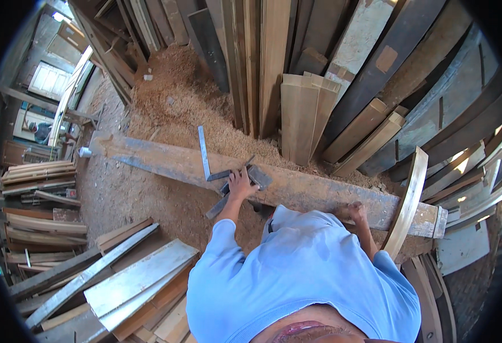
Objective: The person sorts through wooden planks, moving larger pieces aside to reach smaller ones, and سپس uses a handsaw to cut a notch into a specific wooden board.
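Observation:
A long worn wooden beam [319,191] runs across in front of me. On it, left of my body, my left hand [242,184] lies palm down with its fingers apart over several dark tools or blocks. A dark block [258,178] touches its thumb side, and another dark piece [218,207] sticks out below the wrist. Just left of this hand lies a try square with a bright metal blade [204,151] and a dark stock. My right hand [358,212] is curled at the beam's near edge, on the right; whatever its fingers hold is hidden.
A pale curved board [408,200] leans across the beam's right end. Sawdust and shavings [176,91] heap beyond it. Upright planks [274,68] stand along the far side. Stacked boards [139,280] lie at the lower left. Far left, a person [42,130] is partly visible.

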A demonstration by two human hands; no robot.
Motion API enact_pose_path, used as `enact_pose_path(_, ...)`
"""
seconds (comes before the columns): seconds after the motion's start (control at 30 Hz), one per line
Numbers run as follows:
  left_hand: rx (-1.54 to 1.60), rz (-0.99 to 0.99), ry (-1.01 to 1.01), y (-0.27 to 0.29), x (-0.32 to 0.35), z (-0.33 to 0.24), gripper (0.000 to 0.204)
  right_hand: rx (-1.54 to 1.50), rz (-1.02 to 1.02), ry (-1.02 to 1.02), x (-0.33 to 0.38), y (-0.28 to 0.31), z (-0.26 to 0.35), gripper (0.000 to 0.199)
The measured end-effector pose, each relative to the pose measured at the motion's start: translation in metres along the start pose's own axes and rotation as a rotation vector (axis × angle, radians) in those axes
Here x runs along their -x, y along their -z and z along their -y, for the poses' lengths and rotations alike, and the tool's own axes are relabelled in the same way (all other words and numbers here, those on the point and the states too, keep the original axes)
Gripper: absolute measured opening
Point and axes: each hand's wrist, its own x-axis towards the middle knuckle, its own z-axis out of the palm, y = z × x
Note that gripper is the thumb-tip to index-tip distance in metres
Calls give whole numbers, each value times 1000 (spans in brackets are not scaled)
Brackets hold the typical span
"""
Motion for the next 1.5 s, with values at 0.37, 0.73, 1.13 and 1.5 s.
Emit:
enact_pose_path(0.37, 16, 75, -42, 7, -4, 14, 107, 221, -48, 123, 9, -20, -40, 28)
enact_pose_path(0.73, 277, -105, -433, -53, 12, -83, 61, 758, 233, 346, -50, -33, -43, 24)
enact_pose_path(1.13, 168, 509, -694, -81, 10, -106, 55, 367, -56, 546, -44, -61, -98, 17)
enact_pose_path(1.5, -164, 678, -963, -54, -5, -169, 60, -498, -96, -639, 156, -49, -43, 33)
